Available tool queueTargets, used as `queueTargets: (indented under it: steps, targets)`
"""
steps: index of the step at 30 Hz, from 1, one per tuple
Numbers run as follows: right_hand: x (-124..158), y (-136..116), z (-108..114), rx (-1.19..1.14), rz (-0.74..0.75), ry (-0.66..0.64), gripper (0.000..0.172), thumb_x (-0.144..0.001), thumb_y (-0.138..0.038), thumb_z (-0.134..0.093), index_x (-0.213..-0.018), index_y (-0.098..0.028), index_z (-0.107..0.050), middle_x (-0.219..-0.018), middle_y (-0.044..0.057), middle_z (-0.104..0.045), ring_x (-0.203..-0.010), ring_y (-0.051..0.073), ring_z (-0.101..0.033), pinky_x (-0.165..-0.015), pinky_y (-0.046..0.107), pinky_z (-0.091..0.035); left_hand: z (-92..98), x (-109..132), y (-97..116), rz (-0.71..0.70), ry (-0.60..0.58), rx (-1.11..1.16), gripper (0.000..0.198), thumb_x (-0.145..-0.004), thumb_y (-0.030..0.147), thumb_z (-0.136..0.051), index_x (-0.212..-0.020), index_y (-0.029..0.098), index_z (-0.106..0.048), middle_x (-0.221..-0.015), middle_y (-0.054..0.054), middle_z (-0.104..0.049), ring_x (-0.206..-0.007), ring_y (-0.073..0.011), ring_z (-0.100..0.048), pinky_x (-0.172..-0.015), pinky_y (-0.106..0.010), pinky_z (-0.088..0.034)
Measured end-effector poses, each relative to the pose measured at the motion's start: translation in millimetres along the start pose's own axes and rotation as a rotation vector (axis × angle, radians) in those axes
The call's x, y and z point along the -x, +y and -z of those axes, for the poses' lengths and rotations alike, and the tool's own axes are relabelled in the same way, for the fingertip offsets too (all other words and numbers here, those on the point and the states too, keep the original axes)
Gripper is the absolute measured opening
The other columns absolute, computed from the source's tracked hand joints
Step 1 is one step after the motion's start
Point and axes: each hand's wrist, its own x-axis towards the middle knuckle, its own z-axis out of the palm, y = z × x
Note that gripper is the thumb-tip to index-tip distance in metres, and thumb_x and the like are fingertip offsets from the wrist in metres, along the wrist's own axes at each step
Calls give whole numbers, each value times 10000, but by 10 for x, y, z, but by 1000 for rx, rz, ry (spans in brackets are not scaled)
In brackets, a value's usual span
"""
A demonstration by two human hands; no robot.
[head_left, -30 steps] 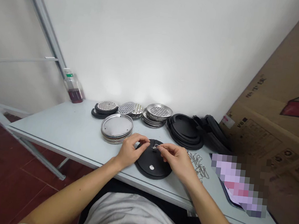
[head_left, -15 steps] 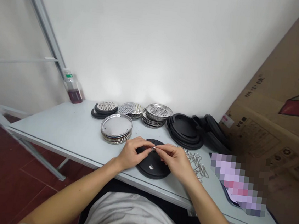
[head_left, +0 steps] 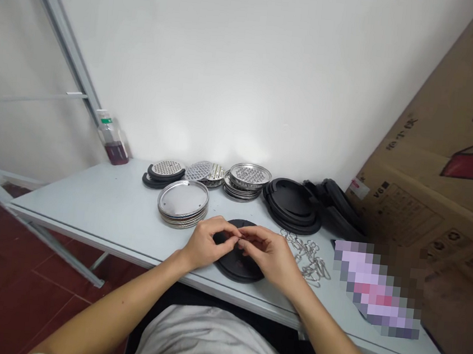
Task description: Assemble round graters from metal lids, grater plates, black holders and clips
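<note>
Indoors, black disc (head_left: pixel 242 265) on pale table (head_left: pixel 99 196), white wall (head_left: pixel 247 77)

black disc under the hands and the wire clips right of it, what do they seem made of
The black disc looks like matte plastic, perhaps rubber: dark, with little shine. The wire clips look like bare metal, probably steel: thin, silvery, bright.

Matt black disc (head_left: pixel 242 265), glossy metal plates (head_left: pixel 184 198)

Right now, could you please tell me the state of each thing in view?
Left hand, pinched, contents hidden
Right hand, pinched, contents hidden
Black disc, flat under both hands
Wire clips, loosely scattered
Plain metal discs, stacked
Perforated discs, stacked
Black parts, stacked
Bottle, upright, partly filled
</note>
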Motion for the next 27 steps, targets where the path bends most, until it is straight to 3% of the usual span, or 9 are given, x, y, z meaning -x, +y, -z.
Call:
queueTargets:
  steps: [7,14,16,20,23,27]
  targets:
    - [-6,-46,56,160,89,100,159,-834,-204,-634,-918,-233,-765,-902,40,-771,-817,193,-712,-760,312,-543,0,-13,-1,124,-63,83,63,-843,162,-654,-895,178,-684,-825,-17,-714,-766,-147,-664,-756,-258,-531]
    - [-82,-82,121,144,23,115,151,-817,-256,-648,-906,-208,-760,-863,47,-782,-793,206,-722,-733,314,-547,17,-216,-25,160,-126,116,61,-846,209,-676,-881,166,-702,-836,-28,-725,-781,-156,-665,-757,-268,-536]
    - [-119,-83,169,238,40,111,167,-824,-272,-639,-918,-199,-757,-840,48,-781,-759,202,-718,-704,304,-544,2,-261,-59,153,-134,114,92,-848,205,-669,-918,164,-712,-847,-31,-730,-775,-153,-663,-746,-265,-541]
    - [-222,-48,269,488,99,119,153,-800,-211,-633,-869,-199,-769,-750,40,-764,-653,185,-676,-656,299,-510,-65,-310,-142,95,-113,21,158,-880,176,-622,-992,182,-733,-869,-38,-736,-766,-151,-665,-701,-255,-535]
    - [-327,14,315,540,136,129,222,-744,-112,-605,-859,-202,-772,-785,47,-760,-691,192,-674,-694,308,-502,-121,-363,-217,32,-94,-56,180,-888,129,-600,-968,199,-745,-923,-40,-749,-851,-167,-685,-773,-279,-538]
    - [-423,112,344,563,169,194,244,-778,-124,-567,-919,-193,-754,-857,56,-767,-730,187,-691,-743,312,-516,-185,-460,-327,79,-12,-113,138,-873,136,-632,-940,194,-738,-898,-30,-760,-795,-164,-694,-708,-263,-545]
